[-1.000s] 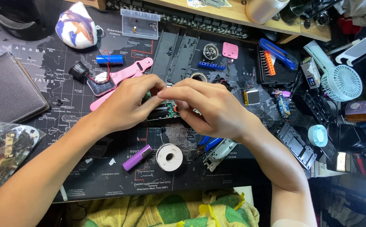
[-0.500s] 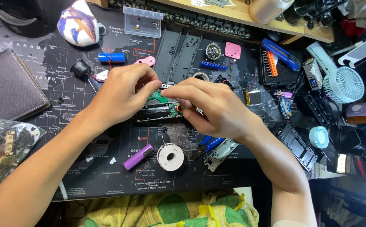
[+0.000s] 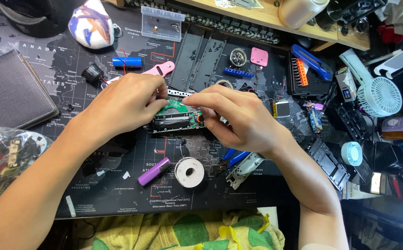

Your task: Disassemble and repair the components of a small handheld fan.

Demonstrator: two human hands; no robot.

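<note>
The circuit board assembly (image 3: 177, 118), green board on top of a black battery holder, sits mid-mat on the dark map-print desk mat (image 3: 95, 194), and I'll place everything else off it.

Far left of the board there's a dark wallet-like case (image 3: 11, 90). Closer in, up and left of it, a blue cylindrical cell (image 3: 127, 61) and a pink plastic tool (image 3: 159, 70).

My left hand (image 3: 125, 104) comes in from the board's left, fingers curled over its upper left edge, thumb against the side, a loose pinch holding it steady. Half a second ago this hand covered more of the board; now it's slid back and the green part shows, so the work spot looks more exposed.

Just below the board: a purple cell (image 3: 155, 171) and a solder spool (image 3: 189, 171).

My right hand (image 3: 238, 120) is on the board's right end, thumb and forefinger pinched nearly closed above it. Can't tell if anything's between them.

Further right there's a screwdriver bit case (image 3: 310, 74), then a small white fan (image 3: 379, 95).
</note>
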